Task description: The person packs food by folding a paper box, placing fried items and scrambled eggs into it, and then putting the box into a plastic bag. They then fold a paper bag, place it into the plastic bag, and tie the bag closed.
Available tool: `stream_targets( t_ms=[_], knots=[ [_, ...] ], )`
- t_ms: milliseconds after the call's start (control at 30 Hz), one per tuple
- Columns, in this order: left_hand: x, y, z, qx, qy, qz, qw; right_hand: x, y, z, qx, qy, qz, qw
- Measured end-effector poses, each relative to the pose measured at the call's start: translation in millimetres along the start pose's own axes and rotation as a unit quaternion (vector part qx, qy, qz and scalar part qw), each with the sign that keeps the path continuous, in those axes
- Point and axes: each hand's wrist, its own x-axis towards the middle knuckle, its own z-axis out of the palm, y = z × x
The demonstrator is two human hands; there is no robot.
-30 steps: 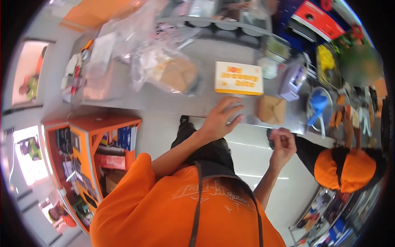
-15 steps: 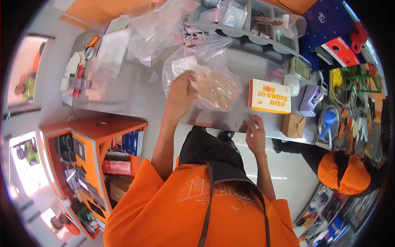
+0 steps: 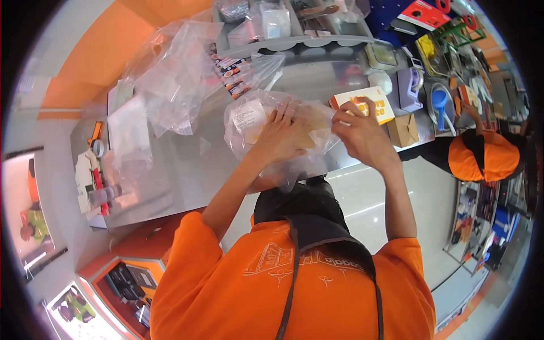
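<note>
Your right hand [image 3: 362,135] has moved up to pinch the clear plastic bag of brown paper [image 3: 245,122] at its 3 o'clock edge, with your left hand [image 3: 280,137] spread flat on top.

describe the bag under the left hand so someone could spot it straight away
On the steel counter, just left of the white-and-yellow box, lies a clear plastic bag under the left hand, with the right hand at its right edge. Unlike the empty crumpled bags further left, it holds something flat and tan and carries a white printed label.
</note>
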Motion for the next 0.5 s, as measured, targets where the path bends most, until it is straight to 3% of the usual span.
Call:
stream_targets(
  t_ms=[33, 133, 367, 467, 500],
  knots=[
    [4.4, -1.0, 2.9, -0.001, 0.013, -0.001, 1.000, -1.3, -0.4, -8.0, 0.003, 0.034, 0.013, 0.999],
    [11.2, -5.7, -3.8, 0.024, -0.090, 0.000, 0.996, -4.6, 6.3, -7.4, -0.037, 0.082, 0.054, 0.994],
    [-19.5, -2.6, -73.2, -0.080, -0.030, 0.007, 0.996, -13.3, 24.1, 30.5, -0.097, 0.040, 0.143, 0.984],
    [-33.0, 6.0, -103.7, -0.036, -0.008, 0.018, 0.999, -14.7, 15.7, 27.0, 0.112, 0.177, 0.130, 0.969],
    [-34.9, 11.4, -112.3, -0.031, -0.009, 0.018, 0.999, -10.7, -0.2, 20.2, 0.233, 0.250, 0.073, 0.937]
  ],
)
